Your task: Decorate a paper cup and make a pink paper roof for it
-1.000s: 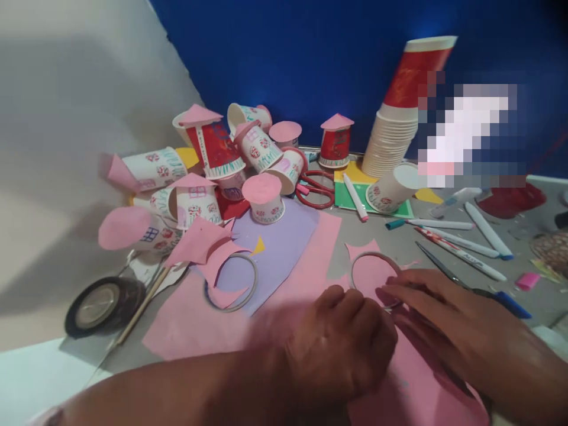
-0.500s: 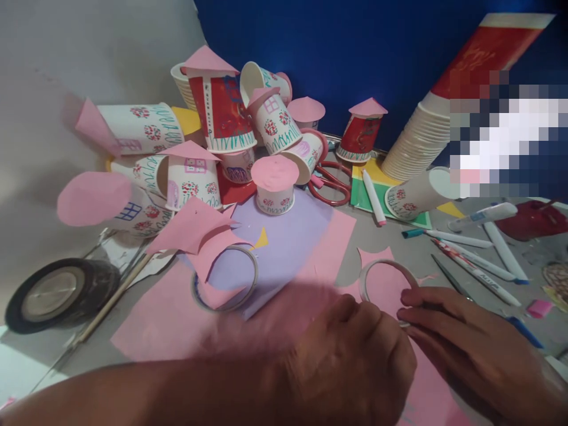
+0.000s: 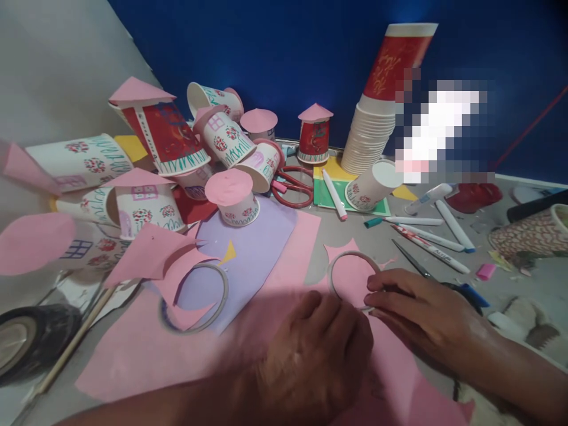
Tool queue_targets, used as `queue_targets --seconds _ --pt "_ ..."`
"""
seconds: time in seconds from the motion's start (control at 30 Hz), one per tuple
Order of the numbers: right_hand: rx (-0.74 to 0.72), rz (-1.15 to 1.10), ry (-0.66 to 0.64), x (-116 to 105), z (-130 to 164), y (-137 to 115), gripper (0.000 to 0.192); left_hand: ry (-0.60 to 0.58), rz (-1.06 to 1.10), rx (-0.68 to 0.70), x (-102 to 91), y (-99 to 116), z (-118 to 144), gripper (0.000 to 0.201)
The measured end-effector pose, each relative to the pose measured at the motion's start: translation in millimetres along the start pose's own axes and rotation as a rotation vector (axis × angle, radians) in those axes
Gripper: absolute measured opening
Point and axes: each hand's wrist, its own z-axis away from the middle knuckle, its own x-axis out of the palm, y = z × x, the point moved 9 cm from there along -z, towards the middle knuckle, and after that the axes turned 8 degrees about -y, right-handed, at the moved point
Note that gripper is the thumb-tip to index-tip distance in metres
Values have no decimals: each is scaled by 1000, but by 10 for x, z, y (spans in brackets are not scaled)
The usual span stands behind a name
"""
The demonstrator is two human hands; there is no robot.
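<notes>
Hands low on the pink paper (image 3: pixel 146 355): the left hand (image 3: pixel 315 355) presses down, knuckles curled, gripping nothing I can see. Just right of it, the right hand (image 3: pixel 417 313) lies flat, fingertips touching the tape ring (image 3: pixel 350 278) on the paper. Another ring (image 3: pixel 195 296) lies far left; decorated cups (image 3: pixel 146 204) crowd the desk (image 3: pixel 523 284) behind, markers (image 3: pixel 426 236) to the right.

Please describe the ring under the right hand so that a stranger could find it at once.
Start at the tall cup stack and come forward to the pink paper. The tape ring lies there, the right hand touching its near edge. The other ring lies left, on purple paper.
</notes>
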Motion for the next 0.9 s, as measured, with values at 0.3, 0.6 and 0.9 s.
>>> queue_targets --seconds 0.3,0.6,0.9 --pt "-70 -10 40 -124 -66 -80 21 27 -11 -50 -24 -36 0 13" --pt "229 -32 355 -716 39 243 12 71 -82 12 -112 -33 -31 18" --pt "260 -106 298 -532 14 382 17 118 -138 91 -131 -6 3 21"
